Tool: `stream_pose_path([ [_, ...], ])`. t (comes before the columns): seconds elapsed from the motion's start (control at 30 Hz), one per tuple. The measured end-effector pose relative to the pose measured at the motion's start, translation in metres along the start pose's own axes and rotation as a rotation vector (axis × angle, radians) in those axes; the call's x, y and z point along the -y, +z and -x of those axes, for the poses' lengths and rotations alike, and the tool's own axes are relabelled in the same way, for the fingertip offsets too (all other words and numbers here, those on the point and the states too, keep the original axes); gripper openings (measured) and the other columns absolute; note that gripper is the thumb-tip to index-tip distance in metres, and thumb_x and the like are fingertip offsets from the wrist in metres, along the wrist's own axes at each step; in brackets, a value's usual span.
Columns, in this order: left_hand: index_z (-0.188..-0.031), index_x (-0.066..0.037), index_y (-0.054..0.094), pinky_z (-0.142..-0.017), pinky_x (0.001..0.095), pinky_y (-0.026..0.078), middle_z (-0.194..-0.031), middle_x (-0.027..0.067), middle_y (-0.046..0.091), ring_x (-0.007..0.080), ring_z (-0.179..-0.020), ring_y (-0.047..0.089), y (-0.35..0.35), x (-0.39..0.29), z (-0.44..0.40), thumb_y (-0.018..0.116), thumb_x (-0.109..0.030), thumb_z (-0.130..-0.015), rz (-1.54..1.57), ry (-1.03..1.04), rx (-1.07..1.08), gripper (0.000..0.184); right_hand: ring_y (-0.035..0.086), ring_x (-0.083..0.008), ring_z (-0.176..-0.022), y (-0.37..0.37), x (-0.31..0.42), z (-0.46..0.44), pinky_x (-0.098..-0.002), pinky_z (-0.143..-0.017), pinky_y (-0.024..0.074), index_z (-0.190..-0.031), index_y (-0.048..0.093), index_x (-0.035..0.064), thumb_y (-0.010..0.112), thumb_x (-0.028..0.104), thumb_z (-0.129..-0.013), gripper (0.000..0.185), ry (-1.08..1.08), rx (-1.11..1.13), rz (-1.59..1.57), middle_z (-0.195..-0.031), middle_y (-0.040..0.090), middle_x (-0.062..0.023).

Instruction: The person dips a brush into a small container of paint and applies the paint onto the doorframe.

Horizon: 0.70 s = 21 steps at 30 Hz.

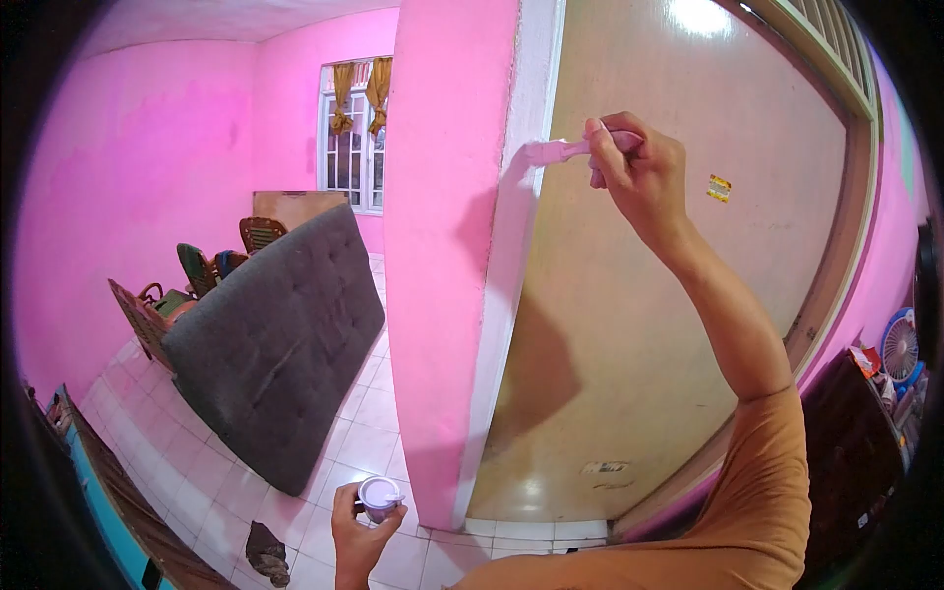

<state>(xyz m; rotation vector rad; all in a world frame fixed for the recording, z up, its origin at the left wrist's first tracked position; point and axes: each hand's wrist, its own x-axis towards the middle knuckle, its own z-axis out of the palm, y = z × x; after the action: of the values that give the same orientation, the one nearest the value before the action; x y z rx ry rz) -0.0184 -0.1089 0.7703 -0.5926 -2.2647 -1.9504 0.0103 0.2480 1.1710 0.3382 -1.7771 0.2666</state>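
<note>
My right hand (634, 167) is closed round the handle of a paintbrush (562, 151) smeared with light pink paint. The bristles touch the pale painted door frame (506, 265), which runs between the pink wall edge and a brown wooden door (669, 295). Low in the view, my left hand (362, 531) grips a small cup (378, 497) of pale lilac paint, fingers and thumb around its sides. A small white item shows at the cup's rim; I cannot make out what it is.
A dark grey mattress (285, 344) leans at the left beside wooden chairs (197, 267). A dark crumpled cloth (266, 553) lies on the white tiles (369, 447). At the right, a blue fan (900, 346) stands on a dark cabinet (854, 462).
</note>
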Motion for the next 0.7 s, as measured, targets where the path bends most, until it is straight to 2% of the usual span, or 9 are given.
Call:
stream_pose_path([
  [0.07,-0.106,-0.001,0.063,-0.08,0.0341,0.052,-0.105,0.0082,0.058,0.0212,-0.094,0.063,-0.001,-0.002,-0.001,0.092,-0.013,-0.069,-0.003,0.019,-0.004,0.049,0.062,-0.0096,-0.05,0.0,-0.008,-0.01,-0.0277,-0.049,0.0469,-0.09,0.069,-0.0035,0.069,0.021,-0.1,0.026,-0.026,-0.023,-0.015,-0.06,0.063,-0.0028],
  [0.17,-0.107,-0.001,0.063,-0.08,0.0339,0.053,-0.105,0.0083,0.059,0.0214,-0.094,0.063,0.001,0.001,-0.001,0.092,-0.013,-0.069,-0.011,0.001,0.02,0.049,0.063,-0.0108,-0.051,-0.001,-0.022,-0.061,-0.0285,-0.049,0.0474,-0.086,0.068,-0.0029,0.068,0.024,-0.1,0.03,-0.07,-0.066,-0.051,-0.06,0.062,-0.0047],
  [0.23,-0.109,-0.001,0.063,-0.074,0.0275,0.05,-0.102,0.0044,0.06,0.0129,-0.086,0.061,0.003,0.004,-0.001,0.092,-0.007,-0.07,-0.028,0.075,0.002,0.049,0.063,-0.0103,-0.051,-0.001,-0.032,-0.098,-0.0288,-0.049,0.0476,-0.084,0.069,-0.0019,0.067,0.026,-0.101,0.033,-0.126,-0.145,0.021,-0.059,0.061,-0.0046],
  [0.3,-0.109,-0.001,0.063,-0.074,0.0274,0.05,-0.103,0.0044,0.06,0.0126,-0.086,0.061,0.008,0.003,0.0,0.092,-0.006,-0.071,-0.017,0.068,-0.01,0.048,0.065,-0.0136,-0.055,-0.004,-0.029,-0.137,-0.0311,-0.05,0.0519,-0.076,0.062,-0.0009,0.064,0.017,-0.103,0.033,-0.142,-0.212,0.127,-0.058,0.058,-0.0087],
  [0.47,-0.11,-0.002,0.063,-0.074,0.0269,0.049,-0.103,0.0041,0.061,0.0116,-0.086,0.061,0.009,0.001,0.003,0.091,-0.006,-0.072,-0.023,0.056,-0.012,0.047,0.065,-0.0133,-0.056,-0.007,-0.023,-0.187,-0.0313,-0.05,0.0522,-0.079,0.063,-0.0006,0.065,0.019,-0.103,0.03,-0.321,-0.388,0.059,-0.06,0.059,-0.0085],
  [0.5,-0.109,-0.001,0.063,-0.077,0.0308,0.051,-0.105,0.0062,0.06,0.0167,-0.091,0.062,0.008,-0.001,0.003,0.092,-0.01,-0.07,-0.014,0.026,-0.008,0.049,0.065,-0.0131,-0.056,-0.009,-0.023,-0.19,-0.031,-0.05,0.0522,-0.08,0.063,-0.0005,0.065,0.019,-0.103,0.03,-0.394,-0.442,0.088,-0.06,0.06,-0.0082],
  [0.53,-0.108,-0.001,0.063,-0.08,0.0346,0.053,-0.106,0.0084,0.059,0.0217,-0.095,0.063,0.008,-0.002,0.004,0.093,-0.013,-0.068,-0.009,-0.007,0.0,0.052,0.065,-0.0131,-0.056,-0.011,-0.029,-0.187,-0.031,-0.05,0.0522,-0.08,0.063,-0.0005,0.065,0.019,-0.103,0.03,-0.391,-0.444,0.089,-0.06,0.06,-0.0082],
  [0.6,-0.109,-0.001,0.063,-0.08,0.0346,0.053,-0.106,0.0084,0.059,0.0218,-0.095,0.063,0.008,-0.003,0.004,0.093,-0.014,-0.068,-0.01,-0.013,-0.003,0.052,0.065,-0.0122,-0.057,-0.01,-0.047,-0.173,-0.0299,-0.05,0.0518,-0.081,0.065,0.0003,0.065,0.019,-0.103,0.029,-0.373,-0.356,0.203,-0.062,0.061,-0.0066],
  [0.7,-0.109,-0.001,0.063,-0.08,0.0345,0.053,-0.106,0.0083,0.059,0.0218,-0.095,0.063,0.01,-0.001,0.003,0.094,-0.014,-0.068,-0.001,-0.007,-0.003,0.053,0.065,-0.01,-0.058,-0.007,-0.042,-0.111,-0.0273,-0.051,0.051,-0.088,0.068,-0.0012,0.066,0.021,-0.103,0.027,-0.263,-0.195,0.14,-0.063,0.062,-0.005],
])
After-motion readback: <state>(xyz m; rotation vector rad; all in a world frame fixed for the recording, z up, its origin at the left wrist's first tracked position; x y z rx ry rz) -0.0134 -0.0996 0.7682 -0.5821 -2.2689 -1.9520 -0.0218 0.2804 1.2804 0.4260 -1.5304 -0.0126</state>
